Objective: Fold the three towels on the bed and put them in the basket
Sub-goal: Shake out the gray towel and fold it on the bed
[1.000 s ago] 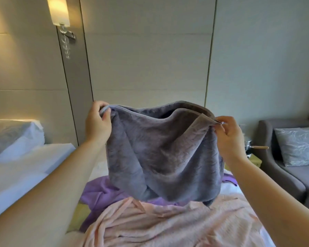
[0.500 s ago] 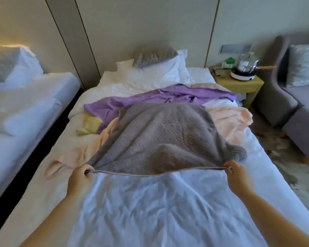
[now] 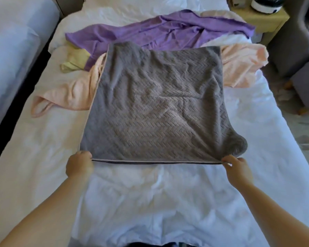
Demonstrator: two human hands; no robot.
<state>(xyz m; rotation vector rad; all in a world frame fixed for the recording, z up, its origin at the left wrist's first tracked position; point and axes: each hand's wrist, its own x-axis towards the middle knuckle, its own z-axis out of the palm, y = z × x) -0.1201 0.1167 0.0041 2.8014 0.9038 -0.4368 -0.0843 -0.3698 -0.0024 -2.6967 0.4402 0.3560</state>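
Left hand [image 3: 79,164], right hand [image 3: 236,168] pinch towel [image 3: 159,104] edge (seemingly taut).

Both bare arms reach forward from the lower corners of the view, stretched out and set wide apart. The left hand [image 3: 79,164] shows its back, knuckles up, with its fingers [image 3: 82,155] curled under and pinching the near left corner of the grey towel [image 3: 157,104]. The right hand [image 3: 236,171] mirrors it, thumb and fingers pinched on the near right corner. The two hands sit level with each other, the towel's near edge drawn straight between them.
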